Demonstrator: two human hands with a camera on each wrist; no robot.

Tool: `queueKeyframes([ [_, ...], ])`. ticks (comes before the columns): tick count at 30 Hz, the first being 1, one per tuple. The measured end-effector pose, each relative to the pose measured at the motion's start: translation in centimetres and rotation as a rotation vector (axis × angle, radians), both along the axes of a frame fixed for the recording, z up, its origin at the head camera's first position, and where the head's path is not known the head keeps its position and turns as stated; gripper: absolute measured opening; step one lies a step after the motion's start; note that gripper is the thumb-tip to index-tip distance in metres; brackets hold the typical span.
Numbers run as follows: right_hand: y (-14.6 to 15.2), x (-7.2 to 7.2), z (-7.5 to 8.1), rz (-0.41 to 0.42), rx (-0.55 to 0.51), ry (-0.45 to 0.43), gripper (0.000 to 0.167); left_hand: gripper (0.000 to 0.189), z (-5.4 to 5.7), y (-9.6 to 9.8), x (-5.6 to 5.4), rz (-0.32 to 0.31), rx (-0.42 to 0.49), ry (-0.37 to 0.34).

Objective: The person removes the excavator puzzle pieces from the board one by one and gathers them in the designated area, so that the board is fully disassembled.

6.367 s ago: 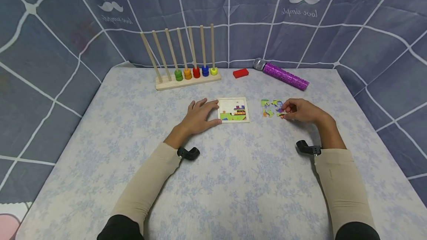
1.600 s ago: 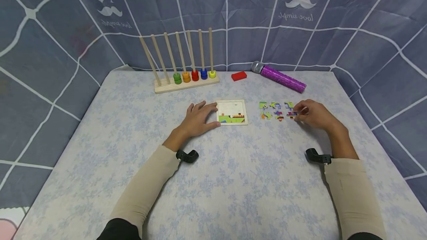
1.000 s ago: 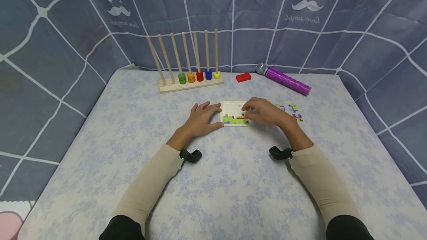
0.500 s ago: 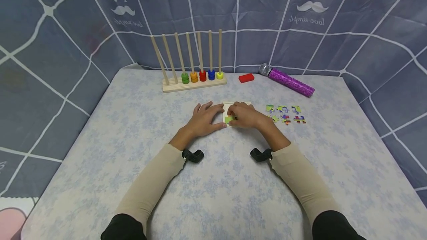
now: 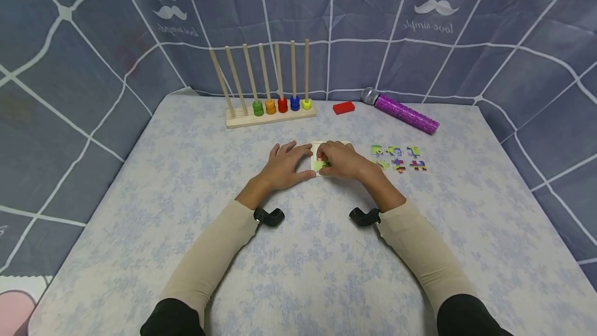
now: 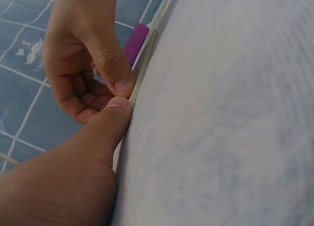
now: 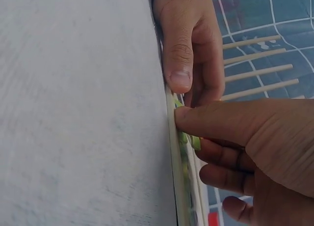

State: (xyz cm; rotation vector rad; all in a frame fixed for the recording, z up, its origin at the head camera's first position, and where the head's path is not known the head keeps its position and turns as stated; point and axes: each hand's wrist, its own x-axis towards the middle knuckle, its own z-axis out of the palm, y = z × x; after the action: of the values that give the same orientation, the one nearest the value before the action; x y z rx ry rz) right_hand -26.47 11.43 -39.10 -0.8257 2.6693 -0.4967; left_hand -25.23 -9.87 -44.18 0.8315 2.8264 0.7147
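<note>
A small wooden puzzle tray [image 5: 318, 142] lies mid-table, partly covered by the right hand. My left hand [image 5: 283, 167] holds its left side, index finger by the far corner and thumb by the near one. Over the tray bends my right hand [image 5: 342, 161], thumb and fingertips pinching a green puzzle piece [image 7: 196, 143] that looks raised at an angle in the right wrist view. Green picture also shows inside the tray, beside the right fingertips. To the right, several loose jigsaw pieces [image 5: 418, 166] lie in two rows on the tablecloth.
Behind the tray stands a wooden peg rack [image 5: 270, 120] with upright rods and coloured rings. A red block [image 5: 343, 108] and a purple glittery microphone [image 5: 407, 114] lie at the back. Grey checked cloth [image 5: 298, 9] closes off the far side and both flanks.
My right hand has set several pieces on the table to the right, then swung left back over the tray. The tray shows fewer pieces than before. My left hand has stayed at its side.
</note>
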Motion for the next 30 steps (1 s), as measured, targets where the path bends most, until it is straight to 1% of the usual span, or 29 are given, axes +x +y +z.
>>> queueKeyframes([
  [7, 0.2, 0.0, 0.3, 0.021, -0.016, -0.018, 0.040, 0.062, -0.1, 0.0, -0.1, 0.005, -0.015, 0.007],
  [13, 0.5, 0.0, 0.6, 0.061, -0.068, -0.037, 0.043, 0.062, 0.0, 0.1, -0.1, 0.007, -0.009, 0.002],
  [16, 0.5, 0.0, 0.5, 0.066, -0.081, -0.027, 0.042, 0.062, 0.0, 0.1, -0.1, 0.007, -0.008, 0.003],
  [23, 0.5, 0.1, 0.3, 0.082, -0.054, 0.023, 0.042, 0.062, 0.0, 0.1, 0.0, 0.013, -0.017, 0.005],
  [25, 0.6, 0.1, 0.4, 0.084, -0.055, 0.024, 0.044, 0.061, 0.0, 0.1, 0.0, 0.013, -0.016, 0.003],
  [28, 1.0, -0.1, 0.6, 0.072, -0.101, 0.007, 0.046, 0.061, 0.0, 0.1, 0.0, 0.014, -0.013, 0.004],
  [30, 1.6, -0.3, 0.9, 0.067, -0.164, -0.009, 0.043, 0.060, 0.0, 0.1, 0.0, 0.013, -0.011, 0.005],
])
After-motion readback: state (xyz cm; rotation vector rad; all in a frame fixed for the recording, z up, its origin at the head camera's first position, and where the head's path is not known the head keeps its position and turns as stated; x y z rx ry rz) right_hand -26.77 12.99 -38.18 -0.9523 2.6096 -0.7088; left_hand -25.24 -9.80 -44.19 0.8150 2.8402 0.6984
